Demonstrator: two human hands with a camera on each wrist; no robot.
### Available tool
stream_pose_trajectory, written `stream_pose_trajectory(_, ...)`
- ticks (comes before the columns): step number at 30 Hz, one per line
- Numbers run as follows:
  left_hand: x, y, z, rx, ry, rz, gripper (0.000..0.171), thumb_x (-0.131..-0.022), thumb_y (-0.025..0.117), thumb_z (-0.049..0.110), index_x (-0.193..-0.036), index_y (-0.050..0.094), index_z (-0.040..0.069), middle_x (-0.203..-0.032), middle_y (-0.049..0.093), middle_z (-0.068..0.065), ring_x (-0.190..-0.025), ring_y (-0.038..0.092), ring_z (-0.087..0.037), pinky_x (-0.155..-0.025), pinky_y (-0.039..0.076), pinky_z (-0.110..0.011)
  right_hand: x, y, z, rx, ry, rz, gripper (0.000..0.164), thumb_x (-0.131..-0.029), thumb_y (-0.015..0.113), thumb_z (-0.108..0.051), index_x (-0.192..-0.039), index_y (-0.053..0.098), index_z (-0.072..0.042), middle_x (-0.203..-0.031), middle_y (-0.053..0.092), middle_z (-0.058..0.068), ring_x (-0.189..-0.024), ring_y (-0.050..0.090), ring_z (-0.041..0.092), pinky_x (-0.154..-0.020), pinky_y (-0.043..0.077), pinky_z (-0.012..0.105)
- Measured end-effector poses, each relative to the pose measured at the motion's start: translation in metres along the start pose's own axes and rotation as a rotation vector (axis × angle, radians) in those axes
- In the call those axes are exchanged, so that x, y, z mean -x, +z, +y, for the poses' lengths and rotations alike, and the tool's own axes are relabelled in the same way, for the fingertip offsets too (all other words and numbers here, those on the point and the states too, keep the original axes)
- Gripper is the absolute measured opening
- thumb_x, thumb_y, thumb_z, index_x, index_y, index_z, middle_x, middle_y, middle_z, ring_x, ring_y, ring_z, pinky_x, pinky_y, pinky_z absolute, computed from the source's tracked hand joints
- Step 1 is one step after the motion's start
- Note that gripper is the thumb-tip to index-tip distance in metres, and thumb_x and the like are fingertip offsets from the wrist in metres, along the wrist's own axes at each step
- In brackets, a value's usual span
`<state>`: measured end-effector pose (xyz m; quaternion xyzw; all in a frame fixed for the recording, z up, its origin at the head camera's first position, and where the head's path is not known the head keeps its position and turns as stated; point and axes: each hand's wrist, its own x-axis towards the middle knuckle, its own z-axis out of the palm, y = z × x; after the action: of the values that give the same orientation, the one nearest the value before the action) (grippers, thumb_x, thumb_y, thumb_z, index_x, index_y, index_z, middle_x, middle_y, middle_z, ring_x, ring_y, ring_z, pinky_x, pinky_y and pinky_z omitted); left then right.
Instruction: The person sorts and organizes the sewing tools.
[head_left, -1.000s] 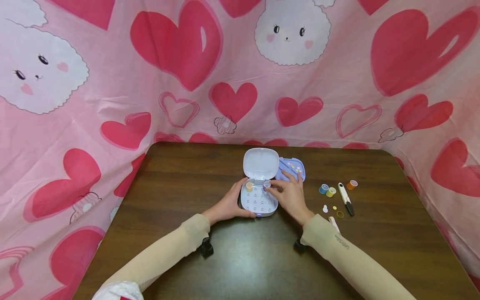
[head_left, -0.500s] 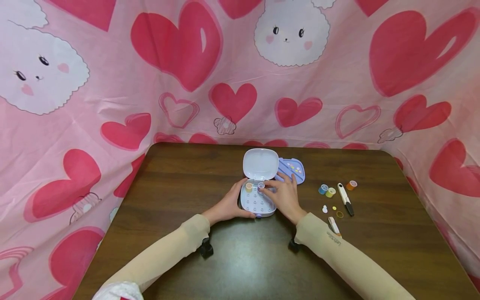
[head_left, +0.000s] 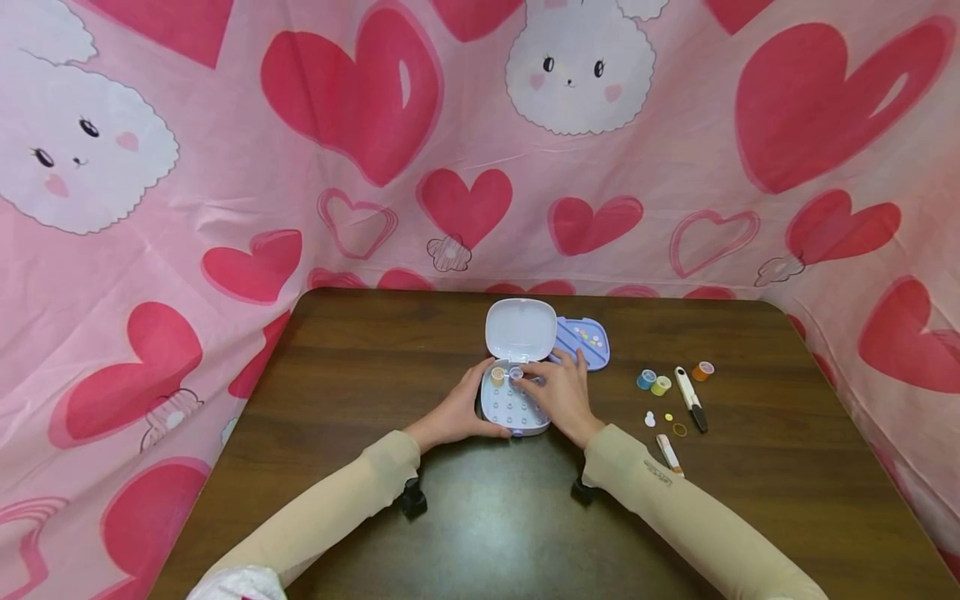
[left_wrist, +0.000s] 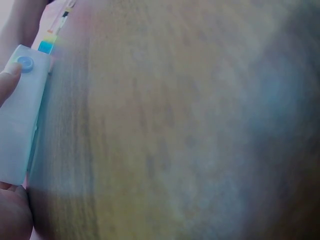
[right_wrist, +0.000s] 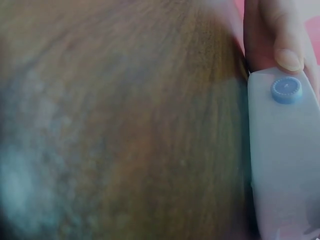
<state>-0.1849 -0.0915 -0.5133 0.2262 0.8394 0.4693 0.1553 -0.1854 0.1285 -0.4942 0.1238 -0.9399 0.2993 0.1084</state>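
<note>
Left hand [head_left: 457, 411] grips the box [head_left: 501, 419] on the bench [head_left: 375, 358], fingers round its side, and here over the back row the right hand [head_left: 566, 398] has fingers pinching the purple spool [head_left: 516, 374], just beside the orange spool [head_left: 497, 377]

On the table [head_left: 337, 375] there, the case [head_left: 531, 432] has one spool [head_left: 498, 377] at its back left, the tray [head_left: 596, 358] behind and right, three loose spools [head_left: 661, 386] farther right.
</note>
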Motion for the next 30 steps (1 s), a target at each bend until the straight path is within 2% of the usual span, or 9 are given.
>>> stream_pose_trajectory(13,0.0000,0.0004,-0.0004,0.008,0.000,-0.003,0.122,-0.075,0.096,0.032,-0.166,0.017,0.012,-0.164,0.029,-0.017,-0.144,0.039,-0.029,-0.120,0.033,-0.051,-0.0038,0.0058,-0.0008,0.017,0.006,-0.004,0.024,-0.086,0.087,-0.032,-0.105,0.085,-0.017,-0.097,0.080,0.004,-0.130,0.053,0.042,-0.120,0.009,0.072)
stream_pose_trajectory(30,-0.0002,-0.0001,0.0015,0.001,-0.007,-0.004,0.122,-0.076,0.095,0.031,-0.166,0.016,0.012,-0.164,0.028,-0.017,-0.145,0.038,-0.030,-0.121,0.032,-0.051,-0.0043,0.0076,-0.0058,0.021,0.042,-0.005,0.025,-0.087,0.086,-0.031,-0.108,0.085,-0.017,-0.104,0.080,0.007,-0.132,0.052,0.042,-0.119,0.006,0.072)
